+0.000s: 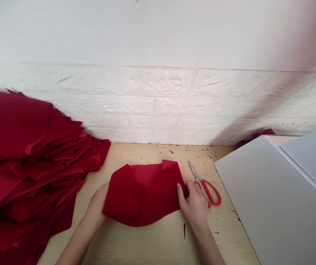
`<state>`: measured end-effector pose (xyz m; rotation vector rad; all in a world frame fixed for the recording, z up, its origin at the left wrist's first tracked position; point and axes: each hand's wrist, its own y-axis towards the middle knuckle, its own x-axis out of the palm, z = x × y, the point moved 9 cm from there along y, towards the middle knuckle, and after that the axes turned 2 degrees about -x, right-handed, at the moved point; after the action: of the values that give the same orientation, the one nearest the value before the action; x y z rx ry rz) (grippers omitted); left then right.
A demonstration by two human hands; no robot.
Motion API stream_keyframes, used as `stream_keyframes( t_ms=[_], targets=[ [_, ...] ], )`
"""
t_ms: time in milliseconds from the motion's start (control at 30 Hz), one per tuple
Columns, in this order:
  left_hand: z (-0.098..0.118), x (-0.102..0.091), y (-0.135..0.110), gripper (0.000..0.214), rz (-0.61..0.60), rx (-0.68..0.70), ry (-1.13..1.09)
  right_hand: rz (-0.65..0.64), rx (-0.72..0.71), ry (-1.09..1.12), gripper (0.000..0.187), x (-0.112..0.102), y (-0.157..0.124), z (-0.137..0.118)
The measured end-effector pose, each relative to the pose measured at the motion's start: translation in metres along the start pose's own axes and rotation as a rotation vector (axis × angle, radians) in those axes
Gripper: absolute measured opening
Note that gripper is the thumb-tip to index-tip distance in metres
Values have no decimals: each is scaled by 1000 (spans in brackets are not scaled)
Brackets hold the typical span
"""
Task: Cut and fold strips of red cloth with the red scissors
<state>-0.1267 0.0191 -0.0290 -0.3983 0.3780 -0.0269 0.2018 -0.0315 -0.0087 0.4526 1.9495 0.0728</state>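
Note:
A piece of dark red fabric [155,198] with folded-over upper corners is held up between my two hands, over the wooden table. My left hand [98,200] grips its left edge, and the fingers disappear behind the cloth. At the right edge, my right hand [193,202] pinches the fabric, thumb in front and fingers behind. Just beyond that hand lie scissors [209,189] with red handles, their blades pointing away toward the wall. A lighter red underside shows at the top of the cloth.
A tall heap of red fabric pieces [36,165] fills the left side. At the right stands a white box [268,195]. Small red scraps [184,230] are strewn over the table [136,246]. A white brick-patterned wall [152,105] closes off the back.

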Motion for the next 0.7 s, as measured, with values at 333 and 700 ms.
stream_keyframes(
  t_ms=[333, 700],
  targets=[
    [-4, -21, -7, 72, -101, -281, -420, 36, 183, 177, 41, -5, -1, 23],
    [51, -78, -19, 31, 475, 393, 366, 25, 326, 306, 39, -8, 3, 41]
  ],
)
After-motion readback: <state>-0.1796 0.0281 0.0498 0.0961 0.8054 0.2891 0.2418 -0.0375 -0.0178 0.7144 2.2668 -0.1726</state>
